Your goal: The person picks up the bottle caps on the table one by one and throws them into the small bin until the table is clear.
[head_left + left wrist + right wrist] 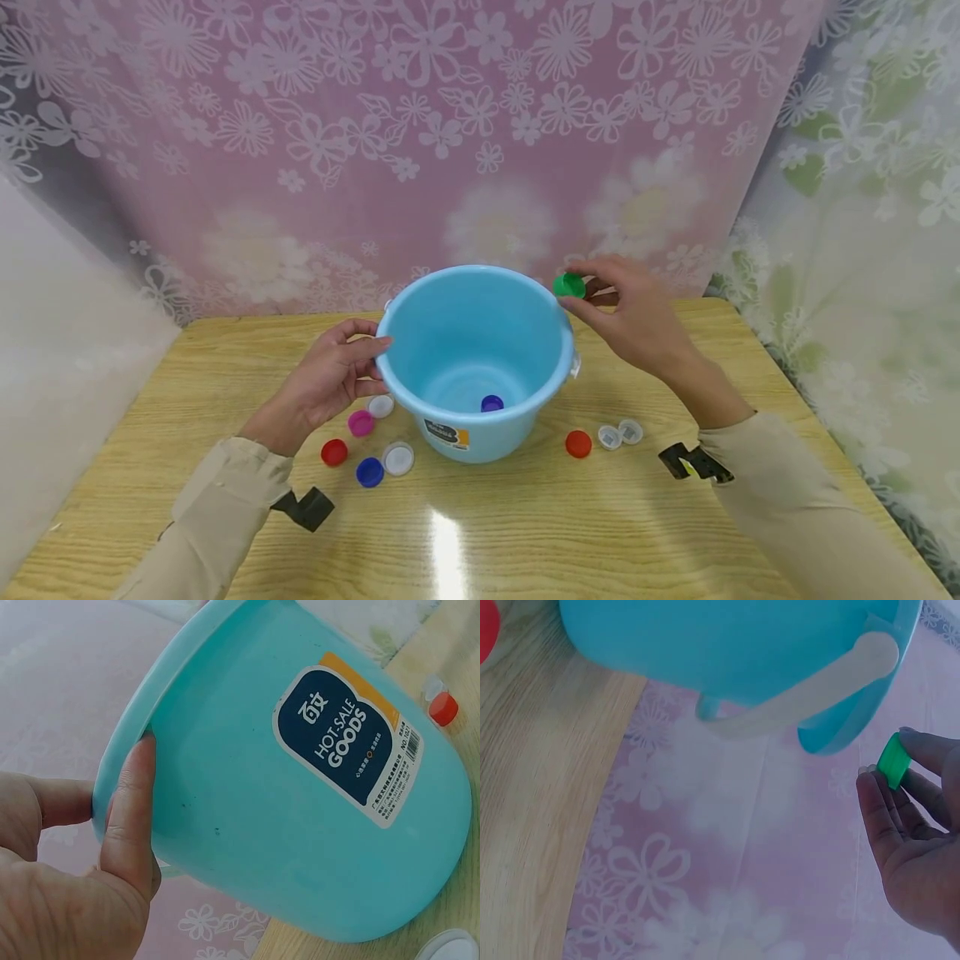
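Beige sleeves (795, 492) lie closest to my head feed, slanting in from the near side of the wooden table (585, 533), with a floral curtain (480, 167) beyond its far edge. On the table, about midway between its left and right edges, stands the pale blue plastic bucket (472, 333), which I judge light and fairly stiff, smooth enough to slide if nudged; its rim (159, 682) is the place to take hold. At its left side I see the left hand (330, 375) gripping that rim, thumb over the top and fingers against the outside. Opposite, the right hand (633, 317) is raised just beyond the bucket's right side, reaching inward, thumb and fingers narrowed to a pinch on a green screw cap (570, 285). That cap looks very light, rigid and hard to break, though slick; I'd hold it by its edge. A dark blue cap (492, 403) lies inside the bucket. Five more caps (361, 423) sit on its left-edge side; toward the right edge lie a red cap (578, 443) and two whitish caps (610, 437).
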Tool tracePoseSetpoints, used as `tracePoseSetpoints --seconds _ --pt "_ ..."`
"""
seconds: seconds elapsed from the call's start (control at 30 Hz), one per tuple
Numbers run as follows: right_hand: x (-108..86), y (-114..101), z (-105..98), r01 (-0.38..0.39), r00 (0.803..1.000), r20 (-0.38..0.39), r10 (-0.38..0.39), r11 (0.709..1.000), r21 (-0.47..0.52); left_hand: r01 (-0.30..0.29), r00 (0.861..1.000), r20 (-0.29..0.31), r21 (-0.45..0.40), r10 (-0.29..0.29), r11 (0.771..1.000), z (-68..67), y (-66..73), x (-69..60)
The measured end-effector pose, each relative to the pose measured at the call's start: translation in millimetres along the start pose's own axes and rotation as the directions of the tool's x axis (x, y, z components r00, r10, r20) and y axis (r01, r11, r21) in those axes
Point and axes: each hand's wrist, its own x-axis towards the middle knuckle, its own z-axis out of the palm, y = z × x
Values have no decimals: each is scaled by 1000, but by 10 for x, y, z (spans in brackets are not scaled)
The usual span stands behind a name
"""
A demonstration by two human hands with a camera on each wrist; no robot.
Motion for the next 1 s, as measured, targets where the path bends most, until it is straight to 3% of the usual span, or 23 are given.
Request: tracePoseSetpoints --seconds 0.57,1.0 --pt "123 -259 412 44 994 93 -51 996 72 -3 1000 1 -11 3 1000 -12 -9 7" --pt "161 -356 603 55 988 139 -69 993 106 0 1000 -4 -17 0 1000 -2 -1 0"
